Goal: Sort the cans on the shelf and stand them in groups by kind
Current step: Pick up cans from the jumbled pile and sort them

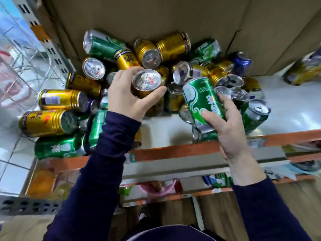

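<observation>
Cans (173, 70) of at least three kinds lie mixed in one heap on the white shelf (165, 129), pushed against the cardboard (156, 18) at the back. Most are gold or green, and one blue can (241, 61) shows at the back right. Many lie on their sides.

The left hand (128, 98) grasps a gold can (147, 81) in the middle of the heap. The thumb is on one side and the fingers curl round the other, and the lid is turned toward the camera. The right hand (229, 129) holds a green can (201, 100) at the front of the heap. This can is tilted, with the thumb across its printed side and the fingers behind it. It seems lifted clear of the shelf, but its lower end is close to other cans, so I cannot say this for certain.

I judge that each hand takes a different kind so that two groups can be started at one time. The task looks near its beginning, because I see no tidy standing group anywhere. The bare strip of shelf between the two wrists looks like a good place for standing them. Care is needed with the lying gold cans (46, 122) at the left edge, which may roll off when the heap is disturbed.
</observation>
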`<state>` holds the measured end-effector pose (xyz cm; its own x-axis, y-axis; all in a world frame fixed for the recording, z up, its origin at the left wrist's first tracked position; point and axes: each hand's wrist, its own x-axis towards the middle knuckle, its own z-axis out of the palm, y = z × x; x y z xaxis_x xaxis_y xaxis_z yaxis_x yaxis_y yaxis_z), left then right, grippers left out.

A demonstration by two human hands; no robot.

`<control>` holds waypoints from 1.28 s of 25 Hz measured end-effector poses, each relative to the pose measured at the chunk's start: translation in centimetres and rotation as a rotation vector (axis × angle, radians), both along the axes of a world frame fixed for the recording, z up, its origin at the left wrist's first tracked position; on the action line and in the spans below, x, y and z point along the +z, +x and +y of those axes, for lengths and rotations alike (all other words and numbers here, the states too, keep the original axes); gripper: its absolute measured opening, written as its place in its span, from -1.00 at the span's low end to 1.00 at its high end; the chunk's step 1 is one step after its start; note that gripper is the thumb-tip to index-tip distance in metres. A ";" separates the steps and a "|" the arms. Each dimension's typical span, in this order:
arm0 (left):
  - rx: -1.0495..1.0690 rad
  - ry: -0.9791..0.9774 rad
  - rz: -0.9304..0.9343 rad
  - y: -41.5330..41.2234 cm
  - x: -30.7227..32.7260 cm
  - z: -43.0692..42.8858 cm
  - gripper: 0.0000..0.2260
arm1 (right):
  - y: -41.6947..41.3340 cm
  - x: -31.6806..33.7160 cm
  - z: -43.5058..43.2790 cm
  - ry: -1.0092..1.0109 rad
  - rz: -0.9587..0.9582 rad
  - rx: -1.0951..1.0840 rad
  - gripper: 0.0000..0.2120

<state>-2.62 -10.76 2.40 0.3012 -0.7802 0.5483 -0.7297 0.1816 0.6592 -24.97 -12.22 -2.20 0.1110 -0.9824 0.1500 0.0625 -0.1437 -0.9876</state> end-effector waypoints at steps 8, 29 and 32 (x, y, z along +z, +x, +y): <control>-0.256 0.071 0.212 -19.7 -0.8 -1.9 -0.50 | -19.0 0.6 1.0 0.017 -0.046 -0.075 -0.33; -0.339 0.226 0.200 -47.9 -6.8 -22.8 -0.53 | -48.3 -3.4 -13.3 0.164 0.177 -0.303 -0.45; -0.185 0.234 0.072 -47.9 -7.0 -27.6 -0.48 | -49.0 -2.9 -19.0 0.157 0.232 -0.239 -0.45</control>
<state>-50.54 -38.34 -4.63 0.1737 -0.9282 0.3291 -0.6479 0.1440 0.7480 -73.99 -31.26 -5.05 -0.1114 -0.9938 -0.0073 -0.1830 0.0277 -0.9827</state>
